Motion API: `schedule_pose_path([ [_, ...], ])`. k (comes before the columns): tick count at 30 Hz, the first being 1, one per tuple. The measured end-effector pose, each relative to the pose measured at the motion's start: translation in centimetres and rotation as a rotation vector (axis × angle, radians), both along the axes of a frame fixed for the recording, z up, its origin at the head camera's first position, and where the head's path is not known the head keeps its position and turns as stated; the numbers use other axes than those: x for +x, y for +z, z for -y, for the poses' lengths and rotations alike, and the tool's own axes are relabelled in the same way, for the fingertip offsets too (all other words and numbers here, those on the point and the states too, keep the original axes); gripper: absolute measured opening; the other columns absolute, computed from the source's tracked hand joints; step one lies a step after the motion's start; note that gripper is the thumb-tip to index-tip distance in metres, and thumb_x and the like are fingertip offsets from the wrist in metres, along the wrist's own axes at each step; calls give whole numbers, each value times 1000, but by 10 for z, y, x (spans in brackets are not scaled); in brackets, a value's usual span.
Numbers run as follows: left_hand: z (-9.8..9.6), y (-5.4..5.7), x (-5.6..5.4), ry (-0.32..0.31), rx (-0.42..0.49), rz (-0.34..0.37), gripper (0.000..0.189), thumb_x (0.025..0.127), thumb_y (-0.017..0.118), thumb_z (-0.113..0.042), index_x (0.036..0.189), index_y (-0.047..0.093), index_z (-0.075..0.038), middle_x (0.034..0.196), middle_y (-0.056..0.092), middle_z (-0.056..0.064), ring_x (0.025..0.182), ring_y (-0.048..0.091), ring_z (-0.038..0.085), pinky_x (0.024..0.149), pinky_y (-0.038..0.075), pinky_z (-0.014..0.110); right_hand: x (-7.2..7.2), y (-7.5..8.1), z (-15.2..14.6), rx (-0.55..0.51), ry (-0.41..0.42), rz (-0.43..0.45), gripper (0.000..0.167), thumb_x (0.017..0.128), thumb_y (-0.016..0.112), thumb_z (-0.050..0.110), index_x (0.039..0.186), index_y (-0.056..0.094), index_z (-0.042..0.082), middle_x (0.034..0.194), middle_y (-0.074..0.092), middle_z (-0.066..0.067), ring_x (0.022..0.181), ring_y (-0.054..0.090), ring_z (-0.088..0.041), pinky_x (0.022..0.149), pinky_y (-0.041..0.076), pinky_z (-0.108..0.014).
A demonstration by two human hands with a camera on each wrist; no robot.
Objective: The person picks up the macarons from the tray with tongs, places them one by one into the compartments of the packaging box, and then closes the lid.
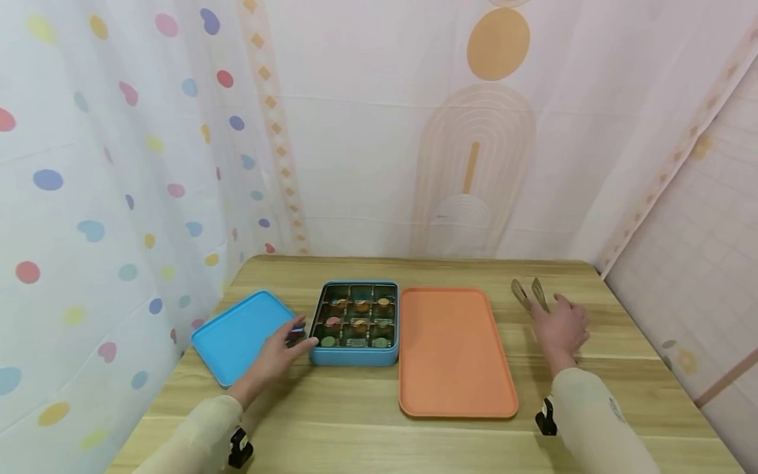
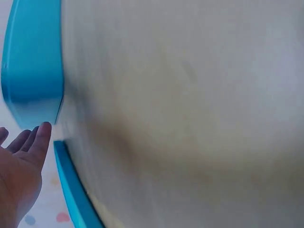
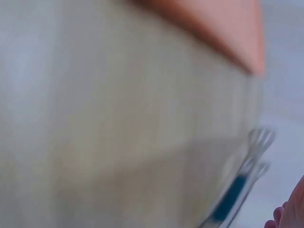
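A blue square box [image 1: 354,357] stands mid-table, its dark divided insert holding small coloured pieces in several compartments. My left hand [image 1: 278,350] is at the box's left side, thumb by its front corner and fingers loosely spread; whether it touches is unclear. In the left wrist view, the fingertips are close to the blue box wall [image 2: 34,57]. On the right, metal tongs [image 1: 520,293] with a teal grip [image 3: 230,198] lie on the table, their tips pointing away. Over their near end hovers my right hand [image 1: 561,327], its fingers loosely bent and apparently apart from the tongs.
Left of the box lies a flat blue lid [image 1: 245,332], partly behind the left hand. An orange tray [image 1: 453,355] lies directly right of the box, between it and the tongs. Patterned curtains [image 1: 367,131] hang behind the wooden table [image 1: 349,421].
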State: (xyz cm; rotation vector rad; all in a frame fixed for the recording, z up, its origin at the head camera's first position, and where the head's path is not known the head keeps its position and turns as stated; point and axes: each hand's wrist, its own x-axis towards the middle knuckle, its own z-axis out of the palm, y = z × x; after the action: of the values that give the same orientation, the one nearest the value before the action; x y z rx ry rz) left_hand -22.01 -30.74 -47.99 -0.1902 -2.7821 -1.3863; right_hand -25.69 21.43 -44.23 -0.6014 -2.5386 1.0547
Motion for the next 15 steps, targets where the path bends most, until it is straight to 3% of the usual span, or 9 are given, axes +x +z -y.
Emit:
schedule_pose_path([
  [6, 18, 12, -7, 15, -39, -86, 72, 98, 65, -34, 151, 34, 4, 146, 44, 28, 127, 49, 46, 98, 46, 57, -9, 22, 46, -36, 141, -98, 71, 95, 63, 50, 143, 49, 0, 139, 44, -31, 127, 40, -51, 99, 33, -68],
  [10, 32, 22, -11, 38, -60, -86, 77, 98, 64, -40, 153, 31, 2, 148, 41, 28, 130, 46, 46, 99, 45, 58, -9, 33, 86, -117, 243, -132, 67, 94, 66, 46, 143, 50, 4, 140, 46, -26, 124, 47, -44, 96, 41, -61],
  [15, 56, 34, -16, 69, -51, -71, 80, 99, 61, -40, 155, 24, 3, 149, 35, 33, 132, 39, 51, 101, 40, 62, 6, 45, 145, -240, 379, -169, 65, 91, 71, 42, 142, 52, 8, 135, 51, -15, 117, 52, -33, 89, 47, -49],
])
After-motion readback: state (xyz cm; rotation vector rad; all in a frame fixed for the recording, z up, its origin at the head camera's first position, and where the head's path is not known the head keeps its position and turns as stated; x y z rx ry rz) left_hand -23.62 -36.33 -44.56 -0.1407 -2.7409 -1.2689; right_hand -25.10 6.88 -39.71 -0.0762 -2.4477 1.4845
